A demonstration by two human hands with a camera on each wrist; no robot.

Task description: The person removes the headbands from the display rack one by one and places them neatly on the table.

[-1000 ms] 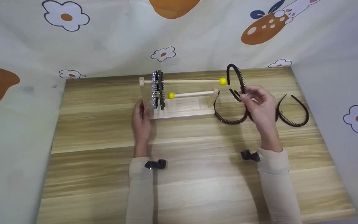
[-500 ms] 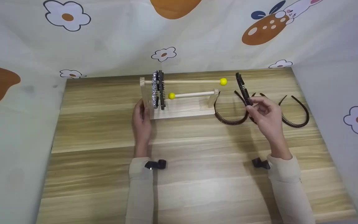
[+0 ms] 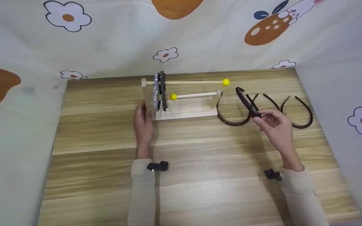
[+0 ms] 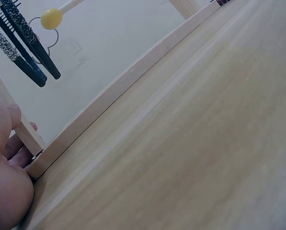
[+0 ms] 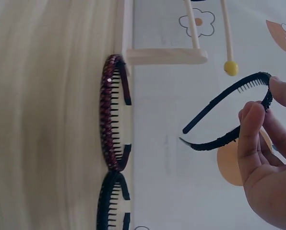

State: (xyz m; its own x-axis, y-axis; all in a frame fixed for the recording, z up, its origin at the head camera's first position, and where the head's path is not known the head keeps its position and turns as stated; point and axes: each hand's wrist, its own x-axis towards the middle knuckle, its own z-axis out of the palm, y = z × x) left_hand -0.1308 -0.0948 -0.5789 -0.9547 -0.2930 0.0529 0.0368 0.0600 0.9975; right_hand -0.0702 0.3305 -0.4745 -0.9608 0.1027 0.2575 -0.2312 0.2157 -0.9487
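Note:
My left hand (image 3: 143, 125) grips the left upright of a wooden stand (image 3: 185, 111). In the left wrist view, the thumb and fingers (image 4: 16, 143) wrap that post near its base. My right hand (image 3: 275, 130) pinches a black toothed headband (image 3: 245, 99) by its curved middle. In the right wrist view, this headband (image 5: 220, 99) hangs in the air, its two tips pointing away from the hand. A silver glittery headband (image 3: 156, 91) and a dark one (image 3: 163, 91) hang side by side on the stand's upper rod (image 3: 196, 82), near the left post.
Right of the stand, several headbands lie in a row on the table, among them a dark red one (image 3: 234, 123) and a black one at the far right (image 3: 305, 125). Yellow balls cap the upper rod (image 3: 226, 82) and lower rod (image 3: 173, 96). A printed cloth (image 3: 121, 47) hangs behind.
My right hand has drawn the black headband away from the upper rod's yellow ball, right and toward the person, tilting it lower. My left hand and the stand have stayed put.

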